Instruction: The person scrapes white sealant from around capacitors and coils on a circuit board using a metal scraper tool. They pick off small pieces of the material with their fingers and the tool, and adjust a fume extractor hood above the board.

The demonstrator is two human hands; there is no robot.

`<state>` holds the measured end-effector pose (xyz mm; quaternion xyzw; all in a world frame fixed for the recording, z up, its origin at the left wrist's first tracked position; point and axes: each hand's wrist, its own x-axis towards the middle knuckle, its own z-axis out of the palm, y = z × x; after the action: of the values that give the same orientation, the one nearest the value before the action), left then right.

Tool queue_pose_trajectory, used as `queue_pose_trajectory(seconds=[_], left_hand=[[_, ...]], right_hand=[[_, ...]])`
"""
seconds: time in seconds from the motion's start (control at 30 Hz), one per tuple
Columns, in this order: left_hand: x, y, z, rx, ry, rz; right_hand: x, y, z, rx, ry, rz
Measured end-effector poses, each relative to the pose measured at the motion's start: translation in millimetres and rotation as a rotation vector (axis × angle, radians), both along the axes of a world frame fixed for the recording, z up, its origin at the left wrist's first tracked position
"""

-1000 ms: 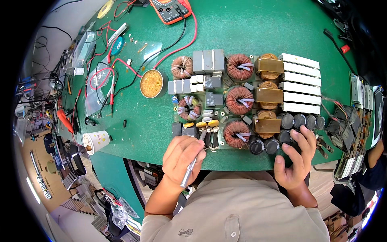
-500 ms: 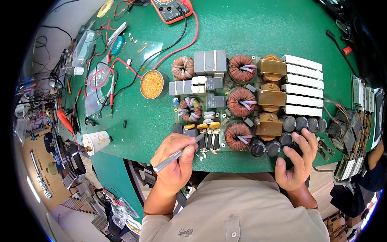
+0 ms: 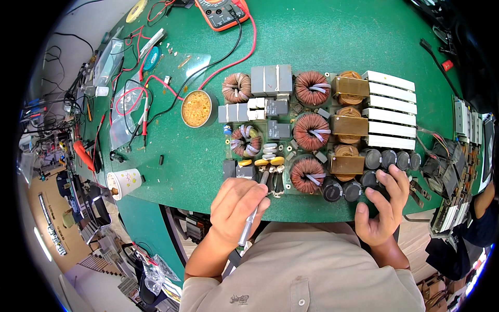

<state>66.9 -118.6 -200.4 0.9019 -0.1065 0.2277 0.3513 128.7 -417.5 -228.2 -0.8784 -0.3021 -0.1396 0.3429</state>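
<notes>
My left hand (image 3: pixel 232 210) is closed around a slim silver metal tool (image 3: pixel 248 228), held like a pen. Its far end reaches the near edge of a circuit board (image 3: pixel 289 194), by the yellow disc parts (image 3: pixel 261 162) and black parts with whitish crumbs around them. I cannot make out the tip. At the board's near right, my right hand (image 3: pixel 382 210) has its fingers bent and apart, the fingertips at the black cylindrical capacitors (image 3: pixel 369 179); nothing shows in its grasp. Copper-wound ring coils (image 3: pixel 310 174) and brown transformers (image 3: pixel 347 162) stand between the hands.
White heat sinks (image 3: pixel 391 109) line the board's right side. On the green table (image 3: pixel 192 171) are a round tin of amber material (image 3: pixel 197 108), a paper cup (image 3: pixel 123 184), a multimeter (image 3: pixel 220 13) with red and black leads, and a brush (image 3: pixel 435 57). More boards stand at the far right.
My left hand has shifted a little right, and the tool now stands steeper, its rear end swung toward me and right. The right hand stays in place.
</notes>
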Motion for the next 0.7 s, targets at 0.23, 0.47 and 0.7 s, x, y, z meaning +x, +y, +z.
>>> queue_pose_trajectory(seconds=[0.23,0.47,0.7], left_hand=[[-4.1,11.0,9.7,-0.284,0.219,0.057],[12.5,11.7,34.1,-0.149,0.384,-0.003],[29.0,2.9,55.2,-0.019,0.493,-0.022]], right_hand=[[0.9,0.3,-0.3,0.007,-0.001,0.002],[1.1,0.2,-0.2,0.005,-0.001,0.004],[2.4,-1.2,-1.7,0.016,-0.004,0.016]])
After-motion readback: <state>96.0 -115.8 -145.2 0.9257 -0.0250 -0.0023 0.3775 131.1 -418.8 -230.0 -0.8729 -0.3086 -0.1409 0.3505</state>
